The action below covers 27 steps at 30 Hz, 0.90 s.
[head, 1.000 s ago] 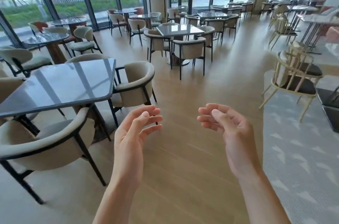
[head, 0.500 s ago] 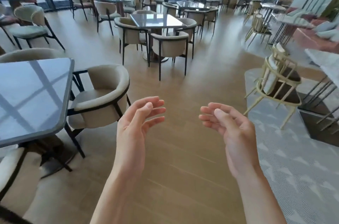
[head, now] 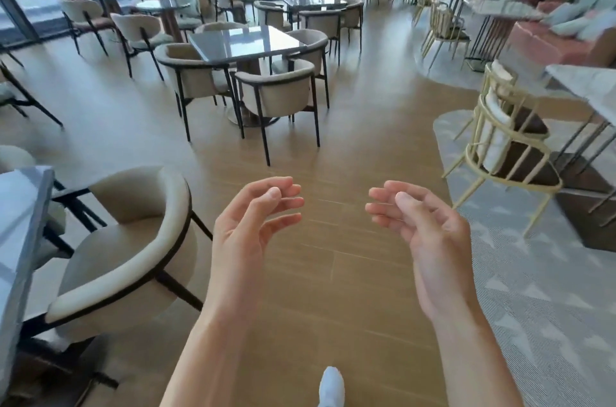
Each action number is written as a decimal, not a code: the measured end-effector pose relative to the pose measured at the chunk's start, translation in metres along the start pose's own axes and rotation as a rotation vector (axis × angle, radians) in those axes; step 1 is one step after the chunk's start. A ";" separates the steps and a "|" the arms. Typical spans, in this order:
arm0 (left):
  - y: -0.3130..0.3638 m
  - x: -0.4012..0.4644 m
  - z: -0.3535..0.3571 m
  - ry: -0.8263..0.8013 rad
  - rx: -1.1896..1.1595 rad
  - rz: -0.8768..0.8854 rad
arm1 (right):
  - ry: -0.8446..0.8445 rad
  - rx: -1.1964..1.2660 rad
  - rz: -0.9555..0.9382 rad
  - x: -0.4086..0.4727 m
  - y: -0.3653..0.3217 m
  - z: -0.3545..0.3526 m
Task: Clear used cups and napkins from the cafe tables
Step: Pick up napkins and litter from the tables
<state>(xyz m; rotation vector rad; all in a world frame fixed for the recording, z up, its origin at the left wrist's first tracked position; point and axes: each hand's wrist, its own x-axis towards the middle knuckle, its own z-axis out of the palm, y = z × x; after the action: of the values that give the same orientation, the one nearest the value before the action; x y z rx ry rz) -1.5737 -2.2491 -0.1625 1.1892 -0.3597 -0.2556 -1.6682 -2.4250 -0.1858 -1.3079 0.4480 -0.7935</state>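
My left hand [head: 248, 226] and my right hand [head: 426, 233] hover in front of me over the wooden floor, palms facing each other, fingers loosely curled, holding nothing. A dark glossy table [head: 246, 41] with beige armchairs around it stands a few steps ahead, its top bare. The corner of another dark table [head: 20, 223] shows at the left edge. No cup or napkin shows on any table in view.
A beige armchair [head: 130, 250] stands close on my left. A gold wire chair [head: 510, 143] and a marble-topped table [head: 590, 86] stand on a grey carpet at the right. More tables and chairs line the windows. My white shoe [head: 331, 386] shows below.
The view has moved forward and swung right: the near left table slid almost out of frame and the centre table came closer. Both hands keep the same pose.
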 end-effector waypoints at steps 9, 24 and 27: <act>0.001 0.252 0.059 0.016 0.024 0.170 | -0.096 0.014 -0.070 0.263 -0.016 0.059; -0.045 0.666 0.113 -0.077 -0.011 0.235 | -0.207 0.092 -0.073 0.651 0.042 0.204; -0.038 0.756 0.126 -0.102 0.010 0.243 | -0.207 0.118 -0.083 0.736 0.040 0.238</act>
<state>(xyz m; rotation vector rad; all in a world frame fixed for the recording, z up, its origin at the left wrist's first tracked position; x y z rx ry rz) -0.9331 -2.6572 -0.0521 1.1324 -0.5897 -0.1035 -1.0015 -2.8017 -0.0682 -1.2885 0.1804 -0.7338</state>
